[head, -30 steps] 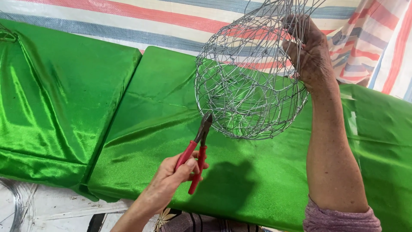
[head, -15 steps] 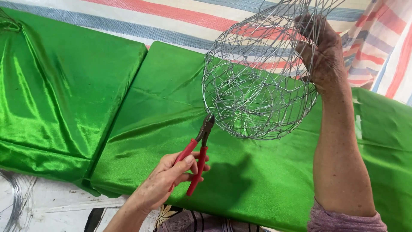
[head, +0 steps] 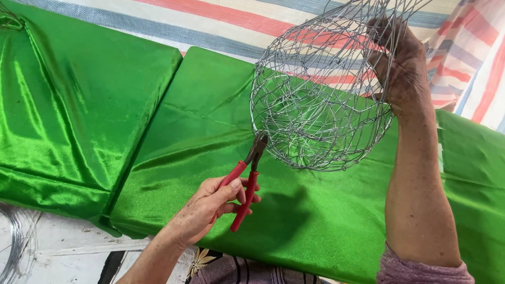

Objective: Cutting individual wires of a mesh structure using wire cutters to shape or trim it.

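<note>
Compared with half a second ago, my view has barely shifted; the wire mesh basket remains raised over the green satin cushions, and the plier nose stays at its lower left rim. My right hand is closed on the basket's upper wires, its fingers partly veiled by mesh. My left hand is wrapped around the red-handled pliers, handles slightly spread. The basket's top is cut off by the frame. Whether the plier tips grip a wire, I cannot tell.
</note>
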